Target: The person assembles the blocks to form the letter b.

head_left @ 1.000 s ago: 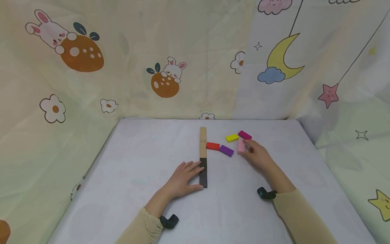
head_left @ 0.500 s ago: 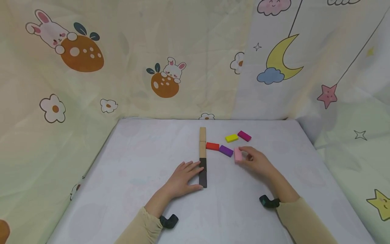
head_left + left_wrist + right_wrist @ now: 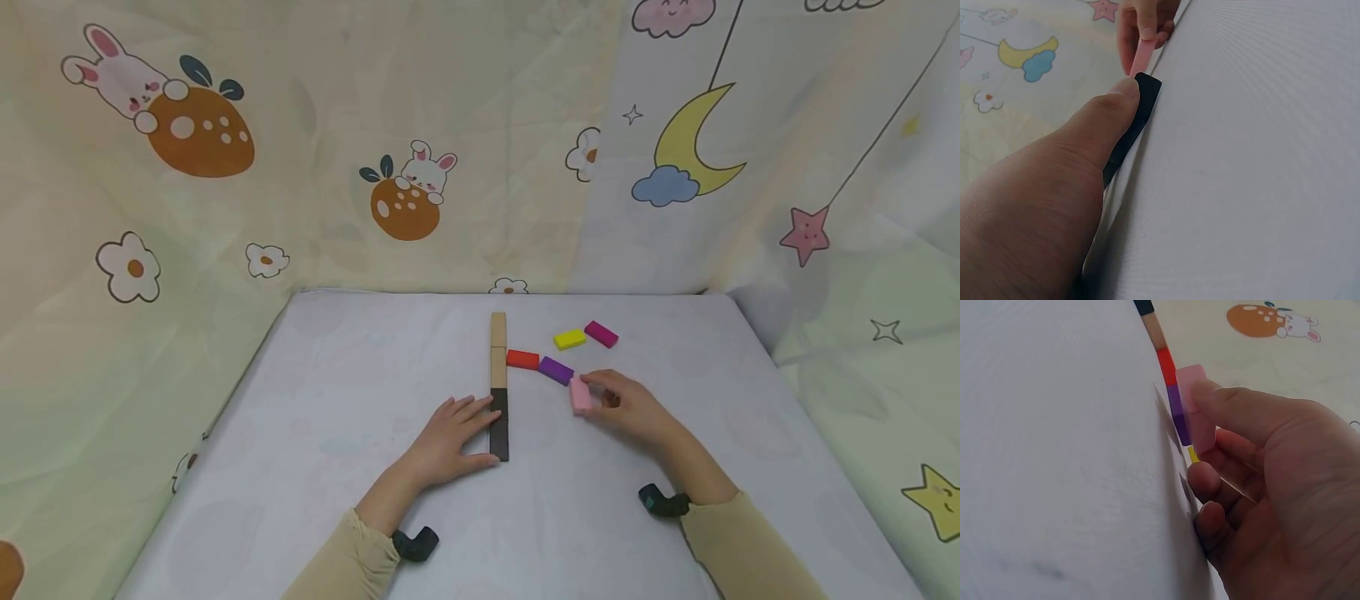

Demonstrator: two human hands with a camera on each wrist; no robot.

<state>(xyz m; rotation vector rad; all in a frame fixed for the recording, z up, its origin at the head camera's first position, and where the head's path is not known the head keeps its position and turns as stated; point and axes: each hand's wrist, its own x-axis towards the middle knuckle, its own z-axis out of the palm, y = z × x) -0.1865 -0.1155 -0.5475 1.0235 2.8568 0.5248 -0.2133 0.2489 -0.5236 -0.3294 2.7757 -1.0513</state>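
Nearest are two beige sleeves (image 3: 337, 560), softly creased, each with a dark, bent, matte wrist device (image 3: 416, 544) beside its cuff. White, faintly wrinkled cloth covers the counter (image 3: 285, 500) beneath.

The left hand (image 3: 453, 442) lies palm down with its fingers spread and nearly straight; a thumb tip and two fingertips touch the black strip (image 3: 501, 442), a narrow, flat-sided run of blocks at the near end of a straight row. The left wrist view shows the thumb laid along it.

A little farther off, the right hand (image 3: 628, 408) reaches in from the side, pinching a pale pink block (image 3: 580, 396) between thumb and fingers, the lower fingers curled in loosely. The block is a small smooth oblong, its far end close by the purple block (image 3: 556, 371); whether they touch, I cannot tell. Purple meets the red block (image 3: 522, 359) end to end at a slight angle, and red's other end abuts the tan blocks (image 3: 498, 367), two plain oblongs continuing the row beyond the black.

Beyond lie a yellow block (image 3: 570, 339) and a magenta block (image 3: 602, 334), near each other but apart. Behind the counter hangs printed fabric (image 3: 487, 83), gently rippled.
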